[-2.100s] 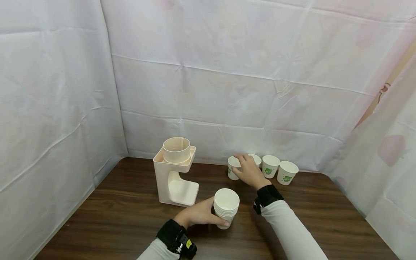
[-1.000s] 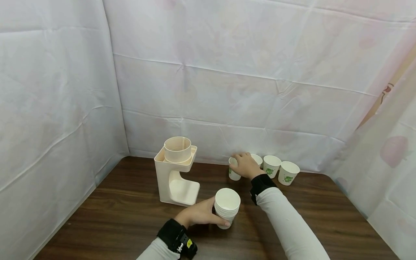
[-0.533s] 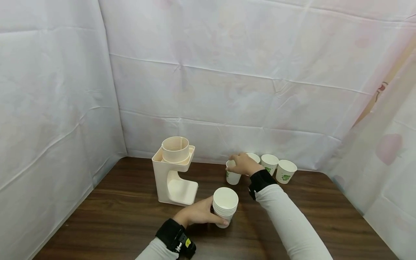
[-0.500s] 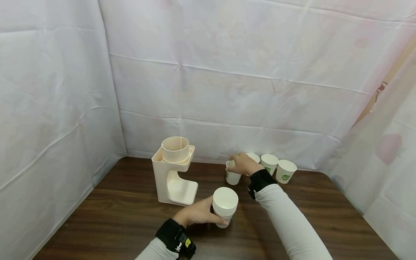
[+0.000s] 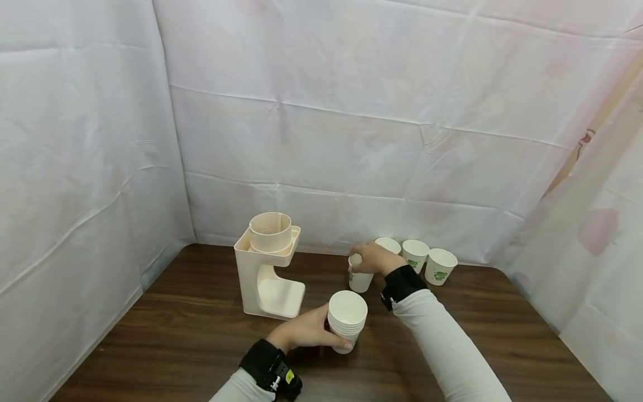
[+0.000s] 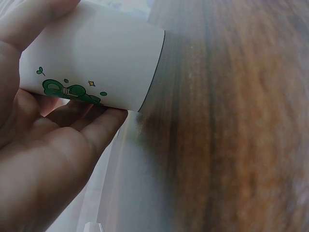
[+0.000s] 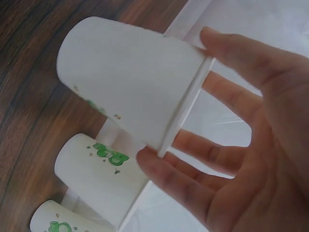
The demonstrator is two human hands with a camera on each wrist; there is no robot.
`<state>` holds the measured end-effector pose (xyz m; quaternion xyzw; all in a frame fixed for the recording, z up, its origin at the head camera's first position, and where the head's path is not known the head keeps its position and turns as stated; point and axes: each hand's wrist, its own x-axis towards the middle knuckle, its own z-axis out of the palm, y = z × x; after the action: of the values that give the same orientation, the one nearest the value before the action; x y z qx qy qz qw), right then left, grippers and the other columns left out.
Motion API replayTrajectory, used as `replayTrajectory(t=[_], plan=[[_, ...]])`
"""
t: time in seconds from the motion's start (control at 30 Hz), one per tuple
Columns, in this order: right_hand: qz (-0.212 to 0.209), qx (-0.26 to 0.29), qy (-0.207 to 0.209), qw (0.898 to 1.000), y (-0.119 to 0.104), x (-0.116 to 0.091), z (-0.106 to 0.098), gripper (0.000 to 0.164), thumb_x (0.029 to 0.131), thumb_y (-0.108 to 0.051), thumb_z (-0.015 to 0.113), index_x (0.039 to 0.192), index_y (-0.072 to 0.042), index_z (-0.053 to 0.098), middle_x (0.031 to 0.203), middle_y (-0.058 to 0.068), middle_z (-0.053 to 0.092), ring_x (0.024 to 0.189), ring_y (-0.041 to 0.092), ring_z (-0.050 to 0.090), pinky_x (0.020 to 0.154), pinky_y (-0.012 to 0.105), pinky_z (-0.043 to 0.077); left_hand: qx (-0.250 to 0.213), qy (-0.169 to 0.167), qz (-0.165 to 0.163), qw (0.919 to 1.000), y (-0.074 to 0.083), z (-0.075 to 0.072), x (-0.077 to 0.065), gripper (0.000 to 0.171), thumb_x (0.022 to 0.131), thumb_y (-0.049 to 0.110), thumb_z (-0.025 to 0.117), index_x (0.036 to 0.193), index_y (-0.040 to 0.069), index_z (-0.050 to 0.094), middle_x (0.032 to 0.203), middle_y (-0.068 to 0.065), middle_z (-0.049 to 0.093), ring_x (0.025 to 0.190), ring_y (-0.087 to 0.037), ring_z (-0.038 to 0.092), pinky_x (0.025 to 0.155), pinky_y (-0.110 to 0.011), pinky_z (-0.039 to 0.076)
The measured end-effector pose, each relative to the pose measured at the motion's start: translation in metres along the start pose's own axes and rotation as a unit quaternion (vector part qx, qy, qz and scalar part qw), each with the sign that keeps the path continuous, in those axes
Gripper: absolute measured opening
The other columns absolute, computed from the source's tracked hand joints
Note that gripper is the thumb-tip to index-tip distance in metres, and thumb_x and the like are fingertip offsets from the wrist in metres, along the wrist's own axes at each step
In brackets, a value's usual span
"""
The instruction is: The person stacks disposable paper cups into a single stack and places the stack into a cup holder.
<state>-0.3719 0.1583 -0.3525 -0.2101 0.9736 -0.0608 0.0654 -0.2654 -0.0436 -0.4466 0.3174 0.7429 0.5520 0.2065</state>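
My left hand (image 5: 307,330) holds a stack of nested white paper cups (image 5: 348,321) upright near the front middle of the table. In the left wrist view, fingers and thumb wrap round the lowest cup (image 6: 101,53), which has a green cartoon print. At the back, my right hand (image 5: 377,258) grips a single paper cup (image 5: 359,282) from above. The right wrist view shows thumb and fingertips pinching this cup (image 7: 125,77) by its rim. More printed paper cups stand in a row just right of that hand: one (image 5: 389,244) partly behind it, then two others (image 5: 414,255) (image 5: 441,267).
A cream plastic stand (image 5: 246,279) with a round open holder (image 5: 271,231) on top and a flat base plate (image 5: 283,296) stands left of the cups. The dark wooden table (image 5: 176,346) ends at white cloth walls (image 5: 311,139) at the back and sides.
My right hand has closed on the leftmost back cup and drawn it a little towards the front, away from the row. The left hand and its stack have stayed in place.
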Motion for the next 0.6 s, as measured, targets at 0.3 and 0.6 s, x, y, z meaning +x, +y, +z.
replayTrajectory(t=[0.3,0.6], plan=[[-0.007,-0.005,-0.005,1.0,-0.006,-0.007,0.0,0.034,0.085,-0.038,0.066,0.117,-0.029,0.06,0.127,0.015,0.052,0.113,0.03,0.046,0.082,0.05,0.048,0.001,-0.003,0.006,1.0,-0.001,0.0,0.0,0.079,0.074,0.025,0.079,0.138,0.024,0.032,0.123,0.005,0.055,0.112,-0.011,0.049,0.101,-0.047,0.034],[-0.023,0.003,-0.01,1.0,-0.006,-0.014,0.0,0.032,0.086,-0.038,0.063,0.117,-0.031,0.06,0.129,0.012,0.053,0.116,0.03,0.046,0.085,0.048,0.048,0.002,-0.004,0.008,1.0,0.0,-0.001,0.0,0.079,0.075,0.025,0.078,0.139,0.024,0.032,0.124,0.005,0.054,0.113,-0.011,0.048,0.101,-0.048,0.033]])
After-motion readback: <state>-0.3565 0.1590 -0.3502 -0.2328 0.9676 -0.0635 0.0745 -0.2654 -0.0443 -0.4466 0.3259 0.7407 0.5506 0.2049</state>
